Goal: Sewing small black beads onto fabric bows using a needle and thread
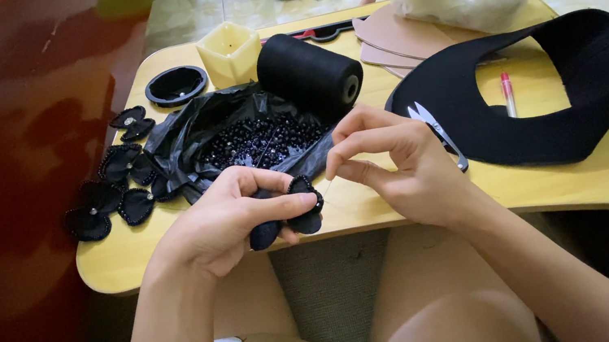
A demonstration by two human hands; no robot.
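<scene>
Just below the frame's centre, a black beaded fabric heart (296,209) sits pinched in the left hand (234,216), its edge turned toward the right hand (394,164), whose fingertips close narrowly on a thin needle (329,185). Loose black beads (262,141) lie above on an opened bag within reach; finished hearts (114,190) gather at left.
</scene>
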